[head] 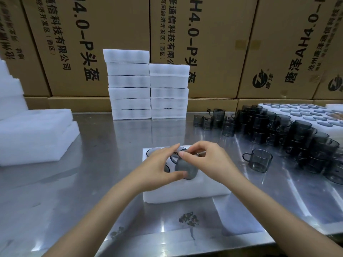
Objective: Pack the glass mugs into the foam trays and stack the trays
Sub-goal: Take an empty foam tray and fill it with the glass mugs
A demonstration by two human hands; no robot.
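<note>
A white foam tray [187, 191] lies on the steel table in front of me, with dark mug rims showing in its far pockets. A smoky grey glass mug [186, 168] sits tilted over a pocket near the tray's middle. My left hand [159, 167] grips its left side, thumb under the base. My right hand [207, 160] pinches it from the top right. A single mug [259, 162] stands alone to the right. Behind it is a large pile of stacked grey mugs [289, 127].
Two stacks of filled foam trays [148, 89] stand at the back centre against cardboard boxes [222, 43]. Empty foam pieces [35, 134] are piled at the left. A foam sheet with round glass discs [306, 113] lies at the far right.
</note>
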